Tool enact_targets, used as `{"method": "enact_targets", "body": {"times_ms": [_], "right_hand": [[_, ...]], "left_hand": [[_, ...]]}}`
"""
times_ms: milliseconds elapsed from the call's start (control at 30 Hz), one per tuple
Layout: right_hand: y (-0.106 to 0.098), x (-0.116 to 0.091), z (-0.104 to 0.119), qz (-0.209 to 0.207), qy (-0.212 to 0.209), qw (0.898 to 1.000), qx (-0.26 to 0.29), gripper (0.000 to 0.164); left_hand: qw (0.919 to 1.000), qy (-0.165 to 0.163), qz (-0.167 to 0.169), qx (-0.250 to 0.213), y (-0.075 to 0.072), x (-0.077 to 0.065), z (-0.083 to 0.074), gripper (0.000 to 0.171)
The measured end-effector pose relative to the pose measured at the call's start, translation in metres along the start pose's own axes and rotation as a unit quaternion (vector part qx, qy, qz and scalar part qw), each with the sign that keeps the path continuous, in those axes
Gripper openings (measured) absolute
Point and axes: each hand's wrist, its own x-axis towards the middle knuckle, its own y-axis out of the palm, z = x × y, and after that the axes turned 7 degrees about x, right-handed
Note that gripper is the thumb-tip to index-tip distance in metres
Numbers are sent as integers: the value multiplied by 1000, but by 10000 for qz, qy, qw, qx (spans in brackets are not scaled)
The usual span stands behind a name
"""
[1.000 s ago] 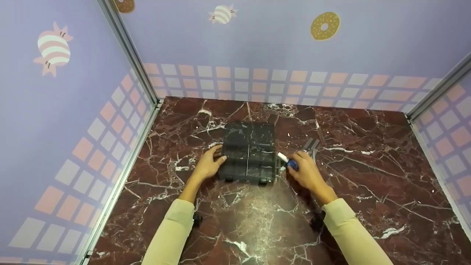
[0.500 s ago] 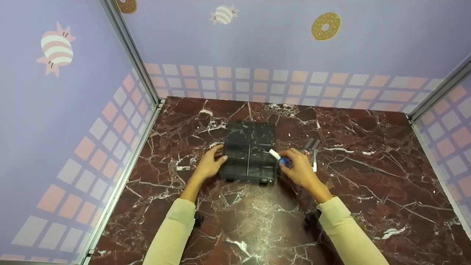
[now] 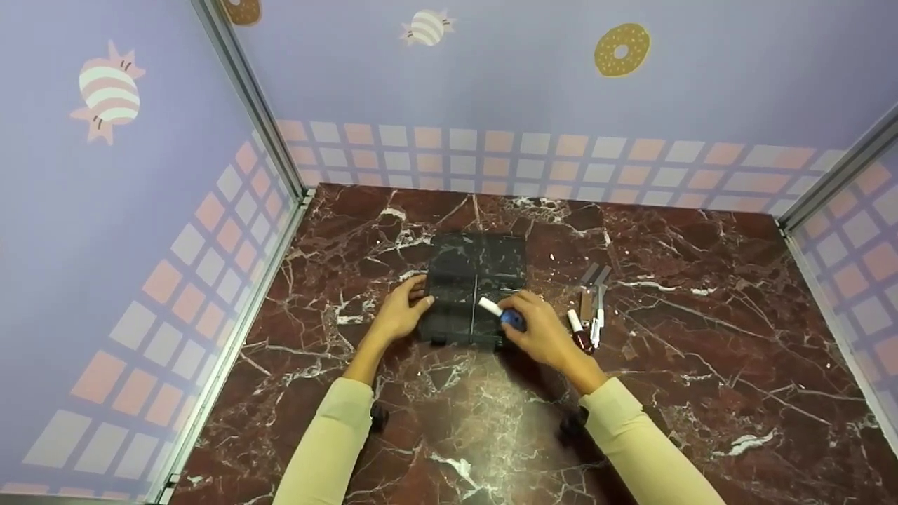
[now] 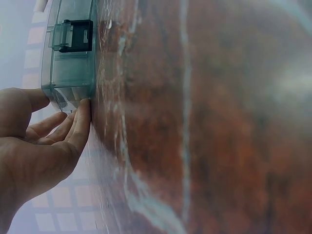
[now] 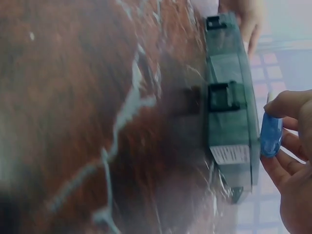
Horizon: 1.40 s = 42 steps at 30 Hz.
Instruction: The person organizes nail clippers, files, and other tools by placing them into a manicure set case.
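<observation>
Right hand [image 3: 544, 335], pinching a blue bottle [image 3: 513, 320], moved left over the case [image 3: 454, 257]; left hand [image 3: 398, 313] touches case, fingers relaxed.

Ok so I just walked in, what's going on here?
A person's right hand holds a small white-capped blue bottle over a dark translucent plastic box, while the left hand touches the box's left side. To the box's right, a white-capped dark red bottle, a brown oblong piece and a slim white item lie on the red marble-patterned table.
</observation>
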Motion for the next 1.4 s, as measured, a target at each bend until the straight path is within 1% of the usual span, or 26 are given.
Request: {"method": "enact_targets", "body": {"times_ms": [200,467,567,733,867,1033,1167,1300,1400], "right_hand": [[7,-1,3,238,175,9995,-101,28],[7,1,2,310,53,9994,-163,29],[7,1,1,345,52,9992,-206,29],[7,0,-1,325,-13,9993,-198,31],[5,-4,-3,211,-91,9997,-30,32],[-5,-9,-6,-140,-247,9995,111,32],[-20,-16,-13,-376,-254,9989,96,32],[-37,-27,-25,-475,19,9989,39,34],[-50,-37,-36,-599,258,9979,-58,35]], "left_hand": [[10000,59,-10,33,1,1,0,56],[9998,187,-27,-87,-1,1,2,56],[9998,148,-20,-104,-1,0,2,56],[9999,89,-12,-88,-1,1,2,57],[9999,70,1,-83,0,1,1,57],[9999,76,-48,-52,0,1,1,56],[10000,48,-51,8,0,2,1,56],[10000,-53,26,-9,0,0,0,57],[10000,-51,48,-36,-1,0,-1,58]]}}
